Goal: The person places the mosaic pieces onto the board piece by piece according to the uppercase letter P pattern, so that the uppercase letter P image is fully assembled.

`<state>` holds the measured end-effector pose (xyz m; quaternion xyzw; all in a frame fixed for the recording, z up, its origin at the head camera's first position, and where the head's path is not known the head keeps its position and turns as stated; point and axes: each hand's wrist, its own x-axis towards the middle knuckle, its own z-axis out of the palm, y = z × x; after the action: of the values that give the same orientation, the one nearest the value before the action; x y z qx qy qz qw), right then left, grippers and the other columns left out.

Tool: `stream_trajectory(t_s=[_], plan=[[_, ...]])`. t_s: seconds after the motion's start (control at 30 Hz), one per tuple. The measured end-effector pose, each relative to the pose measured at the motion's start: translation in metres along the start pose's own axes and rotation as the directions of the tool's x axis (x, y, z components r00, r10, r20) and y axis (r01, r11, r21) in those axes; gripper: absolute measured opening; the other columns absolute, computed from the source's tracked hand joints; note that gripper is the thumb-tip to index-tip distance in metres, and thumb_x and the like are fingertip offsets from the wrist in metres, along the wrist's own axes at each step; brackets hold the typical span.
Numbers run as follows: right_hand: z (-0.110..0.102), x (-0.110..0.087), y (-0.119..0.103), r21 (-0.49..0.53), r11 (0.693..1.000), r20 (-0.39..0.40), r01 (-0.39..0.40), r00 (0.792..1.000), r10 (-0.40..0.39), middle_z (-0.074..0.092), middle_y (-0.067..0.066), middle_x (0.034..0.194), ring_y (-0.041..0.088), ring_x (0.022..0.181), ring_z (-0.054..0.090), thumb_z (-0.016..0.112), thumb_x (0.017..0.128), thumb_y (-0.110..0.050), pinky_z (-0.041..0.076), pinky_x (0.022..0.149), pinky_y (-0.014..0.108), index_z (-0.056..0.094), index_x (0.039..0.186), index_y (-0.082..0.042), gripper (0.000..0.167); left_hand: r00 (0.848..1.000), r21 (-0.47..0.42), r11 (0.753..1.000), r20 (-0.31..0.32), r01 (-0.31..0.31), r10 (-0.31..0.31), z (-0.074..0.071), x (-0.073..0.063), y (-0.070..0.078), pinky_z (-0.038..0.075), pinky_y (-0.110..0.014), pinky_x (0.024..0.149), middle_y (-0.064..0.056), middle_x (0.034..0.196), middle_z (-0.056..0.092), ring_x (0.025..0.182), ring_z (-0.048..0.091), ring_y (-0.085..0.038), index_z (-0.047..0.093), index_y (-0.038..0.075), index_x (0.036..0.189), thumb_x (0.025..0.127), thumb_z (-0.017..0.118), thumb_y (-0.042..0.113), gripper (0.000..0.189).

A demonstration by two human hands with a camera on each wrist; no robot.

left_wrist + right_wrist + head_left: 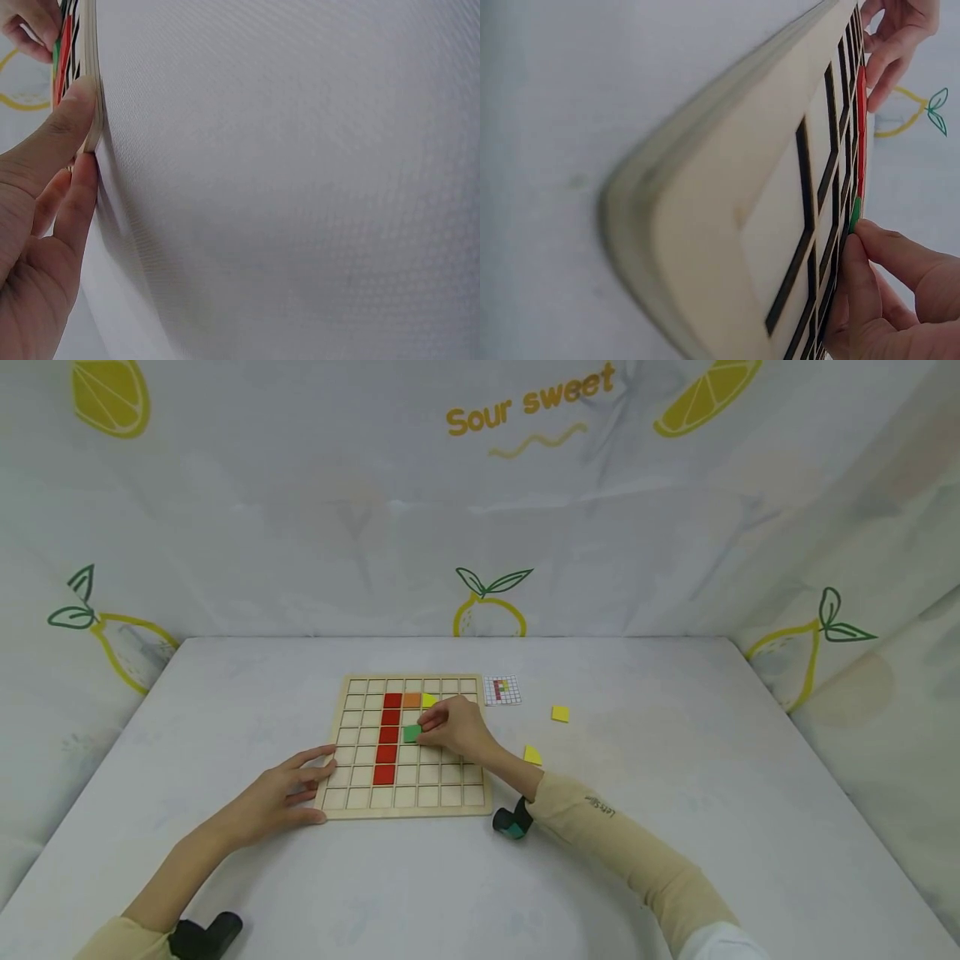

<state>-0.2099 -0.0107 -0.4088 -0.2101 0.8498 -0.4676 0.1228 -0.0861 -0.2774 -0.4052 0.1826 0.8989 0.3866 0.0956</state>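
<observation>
A wooden grid board (405,813) lies on the table. Five-tile-long red column aside, its grid holds red tiles (387,735) in a line, an orange tile (412,700) beside the top one and a yellow piece (429,700) right of that. My right hand (459,729) pinches a green square tile (412,734) between thumb and fingertips, over the cell right of the red line. My left hand (281,797) rests its extended fingers against the board's left edge, its thumb at the front corner; the left wrist view shows the thumb (64,131) at the edge.
Right of the board lie a small printed pattern card (502,691), a yellow square tile (560,714) and a yellow piece (532,755), partly behind my right wrist. Black wrist cameras sit on both wrists. A lemon-print cloth (337,527) hangs behind the table.
</observation>
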Motion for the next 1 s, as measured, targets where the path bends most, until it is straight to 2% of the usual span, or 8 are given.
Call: stream_trajectory(t_s=[0.33, 0.57, 0.7, 1.0], plan=[[-0.0012, -0.0006, -0.0011, -0.002, 1.000, 0.005, -0.003, 1.000, 0.003, 0.071, 0.008, 0.078, 0.012, 0.070, 0.066, 0.081, 0.076, -0.004, 0.056, 0.068, 0.016, 0.073, 0.089, 0.001, 0.016, 1.000, 0.010, 1.000, 0.006, 0.002, -0.003, -0.0013, 0.0008, 0.0015, 0.055, -0.034, 0.091, -0.025, 0.149, 0.028, 0.124, 0.045, -0.045, 0.047, -0.016, 0.131, 0.076, 0.079, 0.007, 0.067], [-0.0003, -0.0006, -0.0009, 0.013, 1.000, 0.005, -0.009, 1.000, 0.009, 0.071, 0.008, 0.077, 0.010, 0.068, 0.065, 0.081, 0.076, -0.004, 0.056, 0.065, 0.016, 0.073, 0.087, 0.002, 0.015, 1.000, -0.006, 1.000, 0.011, 0.016, -0.016, -0.0009, 0.0005, 0.0008, 0.054, -0.035, 0.092, -0.025, 0.150, 0.028, 0.120, 0.049, -0.043, 0.047, -0.016, 0.131, 0.076, 0.078, 0.006, 0.067], [0.0013, -0.0010, -0.0013, 0.009, 1.000, -0.003, -0.004, 1.000, 0.004, 0.071, 0.008, 0.077, 0.009, 0.066, 0.064, 0.081, 0.076, -0.003, 0.054, 0.063, 0.014, 0.073, 0.087, 0.002, 0.015, 1.000, -0.010, 1.000, 0.010, 0.023, -0.023, -0.0004, 0.0004, 0.0008, 0.054, -0.034, 0.092, -0.024, 0.150, 0.028, 0.125, 0.045, -0.044, 0.049, -0.015, 0.131, 0.076, 0.078, 0.008, 0.066], [0.0035, -0.0015, -0.0051, -0.018, 1.000, -0.025, 0.002, 1.000, -0.003, 0.070, 0.008, 0.074, 0.008, 0.063, 0.063, 0.081, 0.075, -0.004, 0.052, 0.059, 0.012, 0.073, 0.085, 0.002, 0.014, 1.000, 0.005, 1.000, 0.004, 0.013, -0.013, 0.0000, 0.0005, 0.0011, 0.055, -0.035, 0.091, -0.023, 0.150, 0.029, 0.125, 0.044, -0.045, 0.050, -0.015, 0.130, 0.076, 0.079, 0.008, 0.065]])
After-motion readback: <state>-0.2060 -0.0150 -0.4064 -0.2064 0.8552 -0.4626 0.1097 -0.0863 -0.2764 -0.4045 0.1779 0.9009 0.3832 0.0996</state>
